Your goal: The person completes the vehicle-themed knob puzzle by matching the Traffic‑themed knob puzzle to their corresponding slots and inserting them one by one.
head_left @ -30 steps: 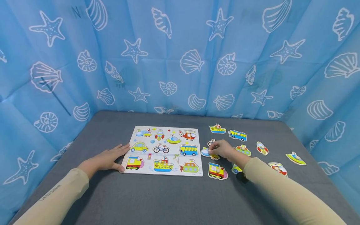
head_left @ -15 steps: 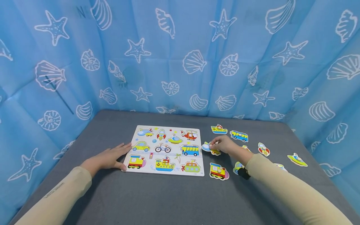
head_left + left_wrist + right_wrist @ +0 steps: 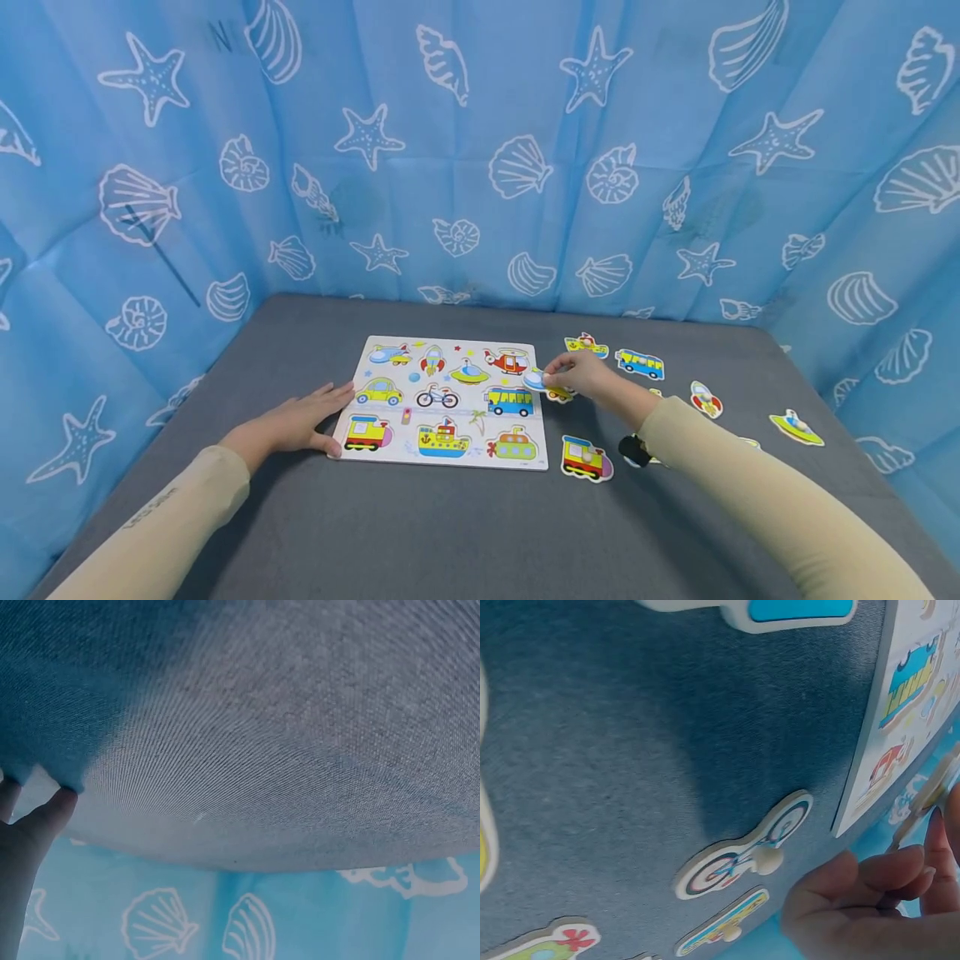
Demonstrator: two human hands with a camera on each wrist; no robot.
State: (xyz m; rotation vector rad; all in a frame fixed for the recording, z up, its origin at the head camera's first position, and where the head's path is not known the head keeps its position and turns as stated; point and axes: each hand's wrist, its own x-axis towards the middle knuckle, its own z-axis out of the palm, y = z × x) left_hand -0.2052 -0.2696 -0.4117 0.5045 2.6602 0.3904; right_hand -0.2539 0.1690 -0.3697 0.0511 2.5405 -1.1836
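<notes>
Pinching blue-yellow wooden plane pc (image 3: 535, 381) in R hand (image 3: 590, 381), long axis approx L–R, at R edge of white rect. board (image 3: 471, 396); resting L hand (image 3: 300, 421), fingers spread, at opp. edge.

Head view: from above, facing forward and down across the counter (image 3: 450, 533) to the curtain (image 3: 420, 192). Left wrist: close to the counter, inverted, curtain lowermost. Right wrist: close, tilted, sharing the puzzle board (image 3: 471, 397) with the head view.
</notes>
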